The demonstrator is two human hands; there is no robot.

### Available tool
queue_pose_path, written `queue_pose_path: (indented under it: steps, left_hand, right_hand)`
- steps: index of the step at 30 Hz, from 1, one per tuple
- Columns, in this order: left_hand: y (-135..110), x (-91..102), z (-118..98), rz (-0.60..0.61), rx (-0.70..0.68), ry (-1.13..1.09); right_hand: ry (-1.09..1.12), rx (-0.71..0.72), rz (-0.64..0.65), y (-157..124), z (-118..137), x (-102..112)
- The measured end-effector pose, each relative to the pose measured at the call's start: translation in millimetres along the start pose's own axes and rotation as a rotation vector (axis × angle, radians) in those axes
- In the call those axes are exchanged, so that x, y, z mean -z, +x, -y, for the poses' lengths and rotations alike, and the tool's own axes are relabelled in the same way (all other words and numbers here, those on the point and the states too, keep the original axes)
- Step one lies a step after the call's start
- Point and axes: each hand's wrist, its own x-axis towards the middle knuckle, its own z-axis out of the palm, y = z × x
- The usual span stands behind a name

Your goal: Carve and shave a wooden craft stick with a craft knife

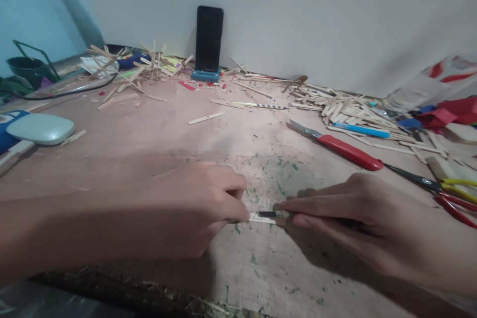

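Observation:
In the lower middle of the head view, my left hand (208, 203) is closed, its fingertips pressing a short pale piece of wooden craft stick (263, 219) onto the table. My right hand (357, 218) pinches a small tool with a dark flat blade (267, 214) and a metal collar. The blade lies along the stick piece, close to my left fingertips. Most of the tool's handle is hidden by my right fingers. Beyond my right hand lies a red-handled knife (348, 151), its blade pointing away to the left.
Red and yellow-handled scissors (432, 186) lie at the right. A pile of craft sticks (350, 109), a blue pen (361, 130) and a patterned pencil (261, 105) are farther back. A phone (208, 39) stands by the wall. A white mouse-like object (42, 128) sits left.

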Motion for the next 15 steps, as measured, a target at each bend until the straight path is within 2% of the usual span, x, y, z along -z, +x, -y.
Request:
queue_pose_path:
  steps: [3,5,12,15]
  left_hand:
    - [0.3,-0.8,1.0,0.004,-0.002,0.002]
    - [1.2,-1.1,1.8,0.007,-0.006,0.003]
    - [3.1,-3.8,4.8,0.0,-0.026,0.012]
    - [2.8,-3.2,4.1,-0.008,-0.018,0.047]
  right_hand:
    - [0.089,-0.088,0.089,2.3,4.0,5.3]
    - [0.075,-0.125,0.122,3.8,6.7,9.3]
    - [-0.124,0.011,0.08,13.7,16.5,19.3]
    - [-0.141,-0.041,0.123,16.9,19.7,23.6]
